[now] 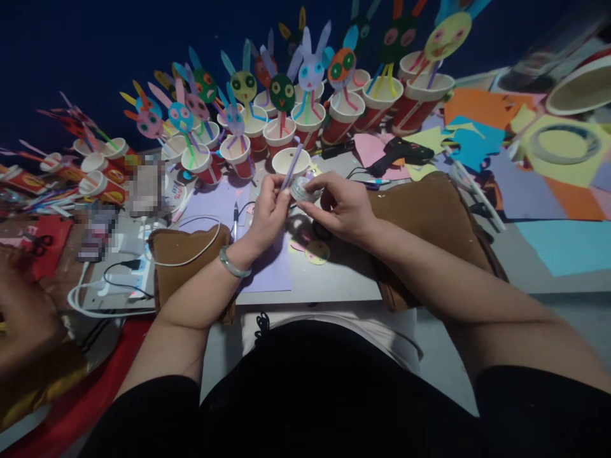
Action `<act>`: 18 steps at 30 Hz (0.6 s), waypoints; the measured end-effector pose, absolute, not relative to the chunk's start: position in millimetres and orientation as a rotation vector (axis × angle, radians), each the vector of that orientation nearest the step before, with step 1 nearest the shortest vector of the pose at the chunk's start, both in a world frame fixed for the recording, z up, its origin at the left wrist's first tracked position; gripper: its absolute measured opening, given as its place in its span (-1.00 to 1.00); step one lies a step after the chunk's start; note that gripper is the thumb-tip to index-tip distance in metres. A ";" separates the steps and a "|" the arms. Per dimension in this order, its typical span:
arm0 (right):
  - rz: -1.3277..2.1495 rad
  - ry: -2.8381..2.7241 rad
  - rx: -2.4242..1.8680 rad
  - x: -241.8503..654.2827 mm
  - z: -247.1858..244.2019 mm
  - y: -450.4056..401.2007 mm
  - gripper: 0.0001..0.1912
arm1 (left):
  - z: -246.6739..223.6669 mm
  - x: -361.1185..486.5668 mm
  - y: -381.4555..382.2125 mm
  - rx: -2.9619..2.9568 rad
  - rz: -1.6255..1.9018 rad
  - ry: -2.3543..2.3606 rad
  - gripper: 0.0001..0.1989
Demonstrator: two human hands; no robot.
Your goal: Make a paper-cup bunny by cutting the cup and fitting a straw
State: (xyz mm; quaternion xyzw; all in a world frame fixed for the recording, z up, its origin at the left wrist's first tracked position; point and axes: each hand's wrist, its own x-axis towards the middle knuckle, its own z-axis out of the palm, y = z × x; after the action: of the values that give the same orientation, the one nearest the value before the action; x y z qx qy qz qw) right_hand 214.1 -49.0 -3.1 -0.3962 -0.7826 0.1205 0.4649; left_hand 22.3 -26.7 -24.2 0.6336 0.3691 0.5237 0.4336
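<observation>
Closed around a thin purple paper strip, my left hand keeps it tilted upright over the table. My right hand grips a small roll of clear tape between thumb and fingers, right beside the strip. The two hands nearly meet, so the exact contact between strip and tape is hidden. Just behind them stands a paper cup. Below the hands lie a yellow paper circle with small cut shapes near it and a purple sheet.
Rows of red cups with paper rabbit figures line the back. Brown cushions flank my arms. A black glue gun and coloured paper lie right. A power strip, cables and another person's arm are left.
</observation>
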 end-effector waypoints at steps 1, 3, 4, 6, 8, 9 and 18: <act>0.278 -1.936 -0.991 214.2 -2.4 -49.7 -0.72 | -24.6 22.4 -26.8 1.595 1.308 0.920 -0.50; 0.232 -1.958 -1.018 214.2 -1.1 -51.0 -0.71 | -25.7 23.3 -27.8 1.612 1.289 0.907 -0.53; 0.210 -1.969 -1.025 214.1 -0.6 -51.6 -0.70 | -26.5 24.1 -28.6 1.617 1.280 0.898 -0.55; 0.168 -1.985 -1.029 214.3 0.3 -52.6 -0.69 | -28.5 26.0 -30.1 1.626 1.288 0.887 -0.58; 0.141 -1.997 -1.038 214.9 1.3 -52.9 -0.67 | -30.3 28.2 -31.2 1.635 1.316 0.884 -0.61; 0.132 -2.002 -1.047 215.6 1.9 -52.7 -0.66 | -30.6 29.2 -31.7 1.638 1.325 0.881 -0.62; 0.145 -1.975 -1.199 222.2 9.7 -48.2 -0.65 | -7.5 31.4 -38.5 1.446 1.229 0.889 -0.65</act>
State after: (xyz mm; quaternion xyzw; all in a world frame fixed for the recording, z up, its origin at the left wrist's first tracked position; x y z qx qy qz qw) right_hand 222.2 -48.2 9.7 -0.4742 -0.7813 0.0574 0.4017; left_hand 31.4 -38.5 -7.5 0.5980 0.3675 0.5079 0.4994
